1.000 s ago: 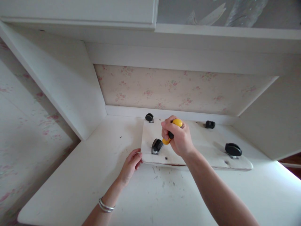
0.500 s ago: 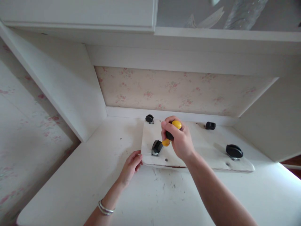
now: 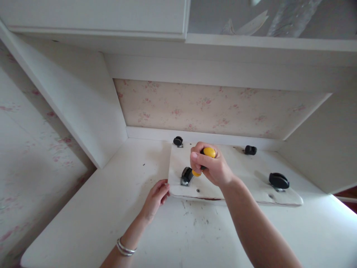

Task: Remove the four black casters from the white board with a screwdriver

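A white board [image 3: 242,178] lies flat on the white desktop, several black casters standing up from it. My left hand [image 3: 156,197] is closed on the board's near left corner, thumb on top and fingers at the edge. My right hand [image 3: 209,163] wraps round the yellow-and-black handle of a screwdriver [image 3: 209,152], held tilted above the board. Its lower end is beside the near left caster [image 3: 186,175]; the tip is hidden. Other casters are the far left one [image 3: 177,141], the far right one [image 3: 250,150] and the near right one [image 3: 279,181].
Dark specks [image 3: 200,219] are scattered on the desktop [image 3: 111,201] before the board. A white side panel [image 3: 72,93] rises at left, another at right. Overhead, a cabinet [image 3: 97,18] adjoins an open shelf holding clear plastic [image 3: 295,16]. Floral wallpaper [image 3: 195,108] covers the back.
My right hand has turned and dipped slightly with the screwdriver, whose handle leans more to the right. My left hand stays on the board's corner. The view has shifted a little.
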Available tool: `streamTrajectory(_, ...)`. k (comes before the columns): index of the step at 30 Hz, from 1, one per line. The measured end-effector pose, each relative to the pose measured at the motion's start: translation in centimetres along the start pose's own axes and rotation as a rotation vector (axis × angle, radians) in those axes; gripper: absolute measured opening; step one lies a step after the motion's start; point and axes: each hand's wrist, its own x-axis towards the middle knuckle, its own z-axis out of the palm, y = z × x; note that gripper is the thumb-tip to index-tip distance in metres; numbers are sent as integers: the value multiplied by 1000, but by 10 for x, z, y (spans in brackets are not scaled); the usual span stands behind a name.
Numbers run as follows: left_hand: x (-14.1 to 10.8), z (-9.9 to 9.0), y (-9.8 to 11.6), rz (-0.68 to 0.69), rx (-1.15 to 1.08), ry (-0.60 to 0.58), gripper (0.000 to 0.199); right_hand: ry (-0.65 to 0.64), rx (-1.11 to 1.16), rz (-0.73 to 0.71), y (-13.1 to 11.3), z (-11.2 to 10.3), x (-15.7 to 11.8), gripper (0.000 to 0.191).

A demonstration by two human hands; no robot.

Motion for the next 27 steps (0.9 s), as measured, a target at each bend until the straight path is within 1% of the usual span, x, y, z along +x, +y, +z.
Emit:
streamTrajectory(2, 0, 0, -1, -4, 6, -2, 45, 18, -112, 22, -5, -2, 1, 29)
streamTrajectory(4, 2, -2, -3, 0, 12, 0, 45, 102, -251, 14, -9, -3, 0, 27)
streamTrajectory(5, 3, -3, -4, 13, 13, 14, 45, 143, -311, 2, -10, -3, -2, 27)
streamTrajectory(7, 5, -5, -2, 63, 20, 91, 44, 198, -389, -17, -12, -4, -6, 27)
streamTrajectory(9, 4, -4, 8, 152, 64, 195, 40, 206, -414, -8, -12, -5, -11, 27)
streamTrajectory(10, 2, -3, 17, 218, 107, 233, 38, 197, -418, 6, -11, -5, -13, 28)
streamTrajectory(11, -2, 0, 31, 299, 169, 243, 34, 187, -417, 20, -11, -6, -14, 28)
streamTrajectory(12, -8, 5, 47, 406, 237, 221, 30, 177, -415, 31, -10, -6, -16, 28)
streamTrajectory(13, -15, 11, 67, 532, 305, 173, 26, 169, -414, 35, -10, -7, -17, 27)
streamTrajectory(14, -23, 18, 89, 649, 383, 81, 26, 162, -413, 35, -9, -7, -17, 26)
streamTrajectory(16, -35, 35, 133, 864, 557, -91, 32, 139, -404, 30, -8, -8, -18, 22)
streamTrajectory(17, -39, 45, 153, 930, 646, -154, 38, 124, -399, 25, -7, -9, -18, 18)
streamTrajectory(19, -40, 63, 183, 982, 766, -282, 43, 93, -400, 4, -5, -10, -19, 7)
streamTrajectory(20, -37, 70, 192, 977, 795, -361, 43, 84, -407, -15, -3, -11, -20, 3)
streamTrajectory(21, -33, 76, 198, 959, 801, -432, 42, 83, -417, -39, -2, -12, -21, 3)
streamTrajectory(23, -22, 84, 201, 919, 793, -537, 42, 90, -430, -75, 1, -14, -23, 5)
streamTrajectory(25, -13, 87, 200, 920, 791, -565, 40, 77, -424, -68, 5, -16, -25, 6)
streamTrajectory(27, -7, 86, 198, 954, 799, -533, 36, 64, -405, -44, 11, -18, -29, 17)
